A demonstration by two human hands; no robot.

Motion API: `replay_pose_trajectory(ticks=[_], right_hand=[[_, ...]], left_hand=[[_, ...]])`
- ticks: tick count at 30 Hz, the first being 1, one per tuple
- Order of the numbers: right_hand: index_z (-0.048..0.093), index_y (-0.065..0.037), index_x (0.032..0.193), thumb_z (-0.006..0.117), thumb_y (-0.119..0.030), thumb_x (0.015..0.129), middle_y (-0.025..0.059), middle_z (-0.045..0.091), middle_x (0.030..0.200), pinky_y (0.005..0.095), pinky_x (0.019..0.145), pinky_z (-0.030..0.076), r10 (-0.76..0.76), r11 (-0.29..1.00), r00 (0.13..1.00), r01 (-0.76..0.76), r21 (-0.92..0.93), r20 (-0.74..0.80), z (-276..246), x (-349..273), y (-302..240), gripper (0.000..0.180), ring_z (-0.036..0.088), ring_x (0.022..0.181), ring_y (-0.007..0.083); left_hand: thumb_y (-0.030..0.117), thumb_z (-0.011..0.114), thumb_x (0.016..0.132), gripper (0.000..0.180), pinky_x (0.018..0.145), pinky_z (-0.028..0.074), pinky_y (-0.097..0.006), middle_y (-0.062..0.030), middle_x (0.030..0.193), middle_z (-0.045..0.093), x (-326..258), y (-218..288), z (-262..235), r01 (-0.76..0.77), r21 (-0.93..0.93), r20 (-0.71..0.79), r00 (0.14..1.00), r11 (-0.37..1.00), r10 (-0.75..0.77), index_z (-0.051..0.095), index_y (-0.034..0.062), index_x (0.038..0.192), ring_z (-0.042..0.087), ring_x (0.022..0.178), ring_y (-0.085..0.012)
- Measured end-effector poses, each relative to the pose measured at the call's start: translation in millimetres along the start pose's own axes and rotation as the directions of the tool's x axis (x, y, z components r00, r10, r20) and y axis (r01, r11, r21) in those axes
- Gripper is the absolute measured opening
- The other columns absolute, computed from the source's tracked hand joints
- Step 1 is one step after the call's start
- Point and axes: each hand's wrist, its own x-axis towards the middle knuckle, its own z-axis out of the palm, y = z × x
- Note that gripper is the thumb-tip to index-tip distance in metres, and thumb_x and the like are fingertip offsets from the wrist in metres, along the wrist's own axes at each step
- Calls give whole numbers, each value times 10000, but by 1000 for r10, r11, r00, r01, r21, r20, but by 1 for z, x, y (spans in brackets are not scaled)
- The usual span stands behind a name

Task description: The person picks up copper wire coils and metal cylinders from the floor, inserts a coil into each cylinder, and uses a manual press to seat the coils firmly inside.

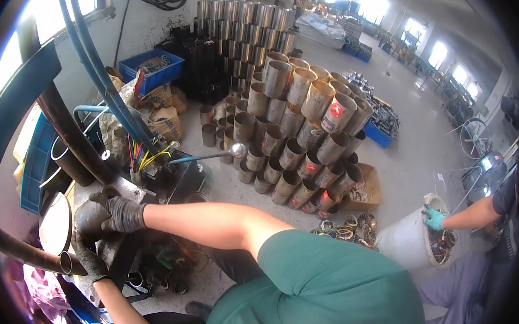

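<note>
On the machine bed (80,192) at the left, a dark, rounded metal part (90,217) sits between my gloved hands. My right hand (117,213), in a dark grey glove, reaches across from the right with its fingers curled over the part's upper side. My left hand (90,260) grips it from the near side; its fingers are partly hidden. Beside the part stands a pale round disc (56,223). A steel tube (72,161) lies tilted just beyond. The part's exact kind cannot be made out.
A ball-ended lever (210,156) juts out right of the machine. Stacked metal cylinders (292,155) fill the floor ahead, with a cardboard box (366,188) beside them. At right, a co-worker's teal-gloved hand (434,218) touches a white bin (405,241) of wired coils.
</note>
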Motion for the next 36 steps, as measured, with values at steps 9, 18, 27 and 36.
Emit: replay_pose_trajectory(ticks=[9, 18, 27, 36], right_hand=[[429, -160, 1555, 819, -78, 796, 199, 603, 1368, 381, 1000, 529, 234, 902, 970, -243, 356, 70, -34, 7, 28, 857, 603, 1252, 310], [407, -124, 1581, 800, -71, 791, 207, 588, 1414, 368, 1079, 475, 303, 845, 951, -240, 477, -60, -10, 3, 23, 884, 584, 1295, 310], [393, -91, 1575, 777, -117, 829, 216, 627, 1329, 366, 1087, 471, 441, 889, 758, -297, 349, -480, 61, 19, 11, 839, 606, 1257, 335], [713, -112, 1034, 749, -266, 887, 113, 697, 922, 396, 861, 538, 504, 671, 811, -152, 726, -297, 31, 0, 102, 216, 666, 875, 234]], left_hand=[[256, 582, 1086, 656, 1077, 480, -392, -165, 1451, 496, -19, 14, 33, -115, 105, -222, 965, 988, 136, 280, 83, 1642, 523, 1295, -257], [-91, 652, 933, 701, 763, 539, -307, -53, 995, 621, -78, 47, 43, -183, 726, 14, 968, 663, 252, 475, 158, 1565, 613, 864, -163], [59, 737, 847, 453, 933, 508, -489, -186, 1059, 683, -104, 60, 49, -246, 962, 172, 880, 115, 444, 672, 93, 1295, 653, 1000, -394], [259, 640, 1004, 573, 1218, 319, -539, -221, 1521, 519, -81, 44, 156, -666, 730, 463, 647, 153, 606, 479, 43, 1510, 425, 1459, -444]])
